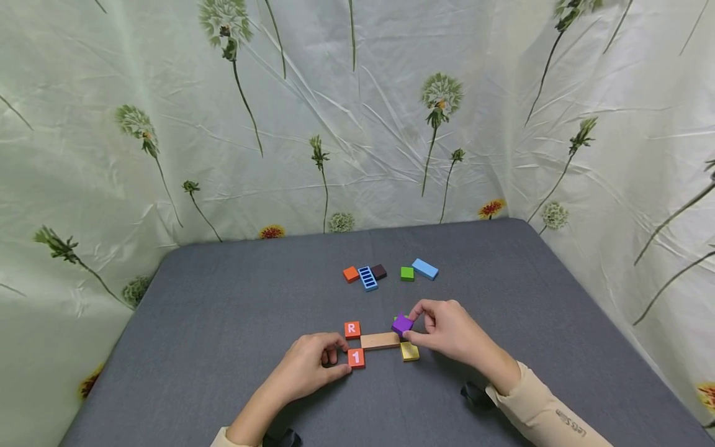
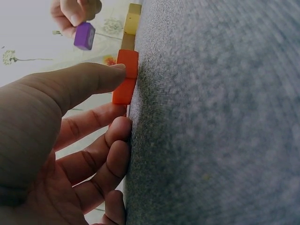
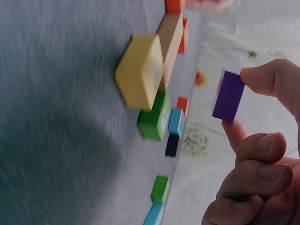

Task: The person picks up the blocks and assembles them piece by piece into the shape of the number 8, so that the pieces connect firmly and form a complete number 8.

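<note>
Between thumb and index finger, my right hand pinches a purple block held above the table. Below and behind it sit a green block and a yellow block at the right end of a plain wooden plank. At the plank's left end are a red block marked R and a red block marked 1. My left hand grips the block marked 1, thumb at its near side and index finger at its far side.
Farther back on the grey table lie an orange block, a blue barred block, a dark block, a green block and a light blue block. A flowered cloth hangs behind.
</note>
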The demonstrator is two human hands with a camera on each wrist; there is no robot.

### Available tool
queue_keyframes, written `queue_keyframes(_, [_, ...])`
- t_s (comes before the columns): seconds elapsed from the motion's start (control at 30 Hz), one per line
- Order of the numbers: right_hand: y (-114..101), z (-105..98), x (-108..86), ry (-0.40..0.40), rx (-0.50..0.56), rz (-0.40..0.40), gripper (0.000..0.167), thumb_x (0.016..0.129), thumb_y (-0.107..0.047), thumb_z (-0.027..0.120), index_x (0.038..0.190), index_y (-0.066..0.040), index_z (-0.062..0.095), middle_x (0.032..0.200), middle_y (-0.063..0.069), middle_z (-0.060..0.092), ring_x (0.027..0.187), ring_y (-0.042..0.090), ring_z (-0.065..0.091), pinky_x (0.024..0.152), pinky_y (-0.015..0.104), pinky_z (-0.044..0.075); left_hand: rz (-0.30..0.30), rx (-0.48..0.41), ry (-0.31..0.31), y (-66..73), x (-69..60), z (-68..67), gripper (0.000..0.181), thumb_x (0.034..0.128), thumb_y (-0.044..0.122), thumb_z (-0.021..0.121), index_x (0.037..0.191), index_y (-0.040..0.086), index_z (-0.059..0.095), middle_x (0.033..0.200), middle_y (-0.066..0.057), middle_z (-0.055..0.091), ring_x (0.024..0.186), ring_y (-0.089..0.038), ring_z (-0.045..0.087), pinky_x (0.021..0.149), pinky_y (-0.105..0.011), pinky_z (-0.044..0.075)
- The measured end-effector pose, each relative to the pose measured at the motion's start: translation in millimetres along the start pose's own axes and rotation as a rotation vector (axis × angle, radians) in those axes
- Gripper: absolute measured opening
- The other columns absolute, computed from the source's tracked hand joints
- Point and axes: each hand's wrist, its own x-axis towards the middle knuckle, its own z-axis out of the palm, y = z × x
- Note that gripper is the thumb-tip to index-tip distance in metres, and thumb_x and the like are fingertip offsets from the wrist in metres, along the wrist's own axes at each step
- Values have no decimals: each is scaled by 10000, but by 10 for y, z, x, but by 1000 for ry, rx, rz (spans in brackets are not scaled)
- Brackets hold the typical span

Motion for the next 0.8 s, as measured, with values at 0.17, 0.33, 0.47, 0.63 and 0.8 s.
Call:
queue_keyframes(0.17, [-84, 44, -134, -36, 25, -29, 249, 873, -274, 887, 996, -128, 728, 605, -146, 397, 531, -33, 327, 521, 196, 273, -1, -2, -2, -7, -5, 11, 220, 875, 267, 902, 1005, 238, 727, 770, 106, 580, 656, -17, 485, 614, -229, 404])
queue_keyframes(0.33, [-167, 99, -249, -83, 43, -20, 228, 878, -284, 882, 993, -163, 727, 608, -155, 398, 527, -36, 323, 520, 188, 267, -6, 1, -3, -14, -6, 15, 221, 872, 270, 904, 999, 242, 726, 769, 109, 579, 657, -19, 486, 616, -230, 401])
queue_keyframes(0.47, [-228, 162, -311, -123, 48, -17, 231, 878, -297, 883, 992, -184, 718, 614, -167, 413, 528, -42, 333, 520, 181, 266, -5, 3, -1, -14, 1, 11, 222, 872, 270, 905, 1002, 243, 727, 769, 112, 578, 661, -21, 487, 617, -231, 399])
queue_keyframes(0.63, [-293, 243, -352, -169, 63, -19, 231, 876, -307, 882, 984, -185, 718, 607, -176, 422, 515, -49, 335, 509, 180, 255, 6, 8, 9, -13, 2, 12, 224, 870, 264, 907, 997, 242, 724, 766, 116, 574, 659, -14, 482, 612, -229, 395])
queue_keyframes(0.8, [-329, 335, -359, -194, 55, -28, 243, 876, -338, 877, 981, -181, 723, 580, -184, 409, 505, -59, 332, 501, 179, 247, 7, 4, 7, -16, 3, 11, 223, 874, 270, 903, 1002, 238, 723, 770, 116, 573, 658, -15, 480, 608, -230, 390])
